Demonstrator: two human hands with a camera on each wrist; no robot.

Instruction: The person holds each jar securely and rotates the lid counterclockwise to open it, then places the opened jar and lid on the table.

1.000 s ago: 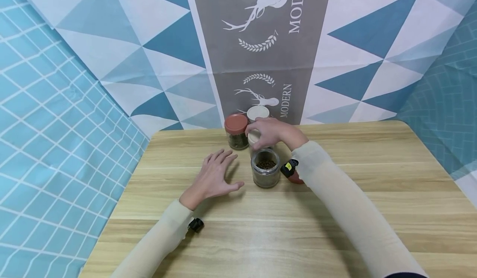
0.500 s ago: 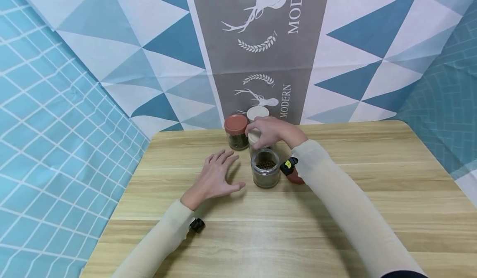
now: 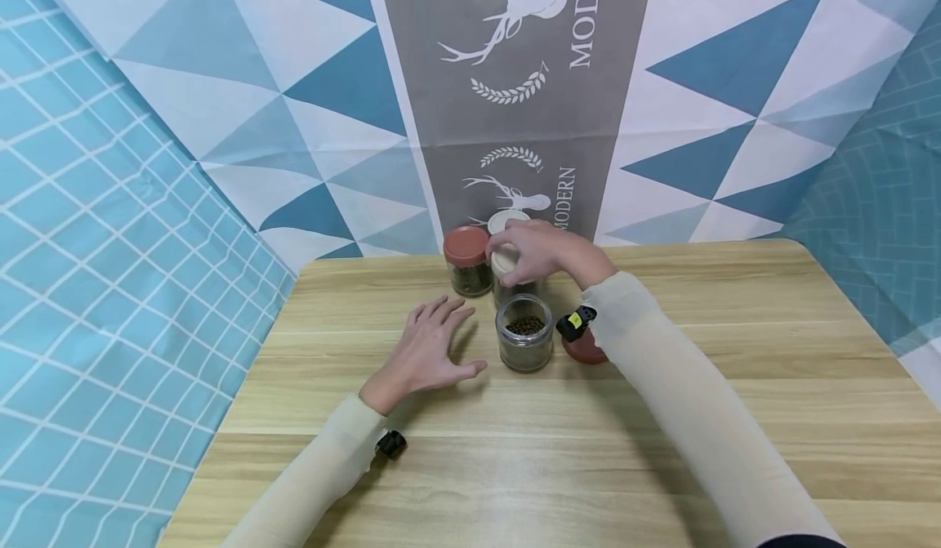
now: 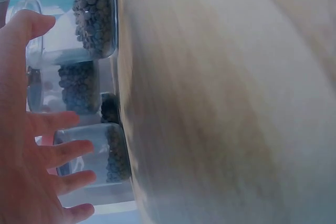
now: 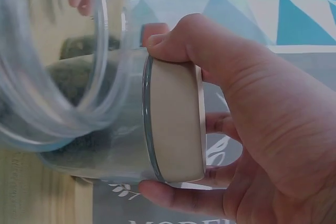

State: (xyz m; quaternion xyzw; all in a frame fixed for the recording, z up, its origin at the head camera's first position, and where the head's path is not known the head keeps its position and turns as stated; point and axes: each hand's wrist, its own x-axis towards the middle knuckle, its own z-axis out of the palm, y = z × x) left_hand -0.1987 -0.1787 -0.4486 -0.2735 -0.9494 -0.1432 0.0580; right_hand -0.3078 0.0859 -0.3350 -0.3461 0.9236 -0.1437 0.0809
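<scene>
My right hand (image 3: 537,251) grips the cream lid (image 5: 176,121) of a glass jar (image 5: 121,150) with dark contents, thumb on one side and fingers round the other. The lid sits on the jar. In front of it stands an open glass jar (image 3: 524,352) with brown pellets inside. My left hand (image 3: 422,352) is left of the open jar, palm toward it, fingers spread and holding nothing. The left wrist view shows the left hand (image 4: 26,145) beside several jars, apart from or barely over them; contact cannot be told.
A jar with a red lid (image 3: 466,246) stands at the back left. Behind the gripped jar is another white-lidded jar (image 3: 507,220), partly hidden. A loose red lid (image 3: 586,348) lies on the wooden table (image 3: 559,458), right of the open jar. A patterned cloth wall closes the back.
My right hand has shifted slightly up and right, and more of the gripped jar and the loose red lid now shows. The left hand has hardly moved.
</scene>
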